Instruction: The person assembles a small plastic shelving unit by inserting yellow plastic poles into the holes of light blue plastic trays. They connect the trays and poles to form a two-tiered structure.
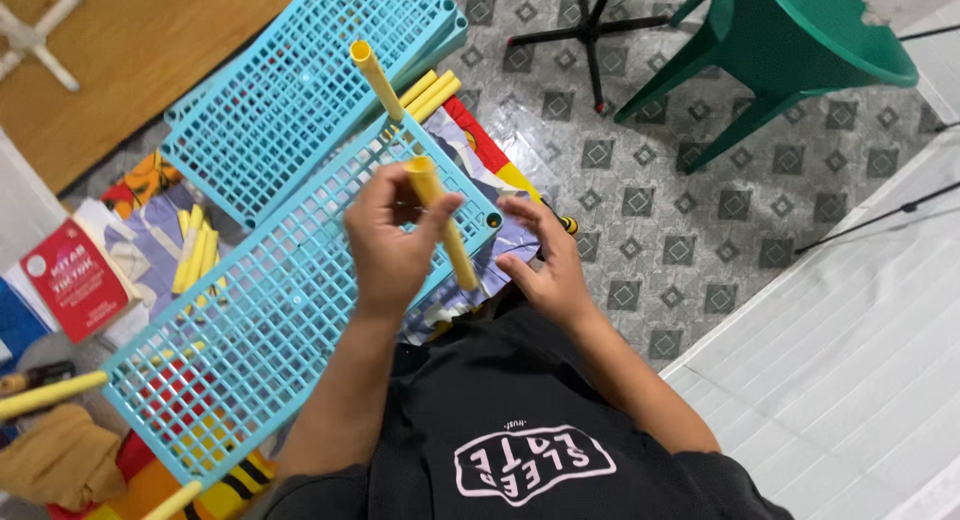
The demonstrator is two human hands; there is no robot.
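The left hand (388, 242) was clamped around a yellow plastic tube (441, 220), fingers wrapped about its upper half. The tube hung just above the near corner of the light blue grid shelf panel (250, 320), its long axis tilted from upper left down to lower right, the lower end pointing toward the right hand (545, 260). That hand was spread, fingers apart, holding nothing, just beside the tube's lower end and touching the panel's corner edge. The left hand was the one on the tube; the right was only near it. Beyond the panel, a second yellow tube (377, 80) stood up at its far corner, before a stack of similar blue panels (300, 90). More yellow tubes (193, 248) lay under the panel's left side.
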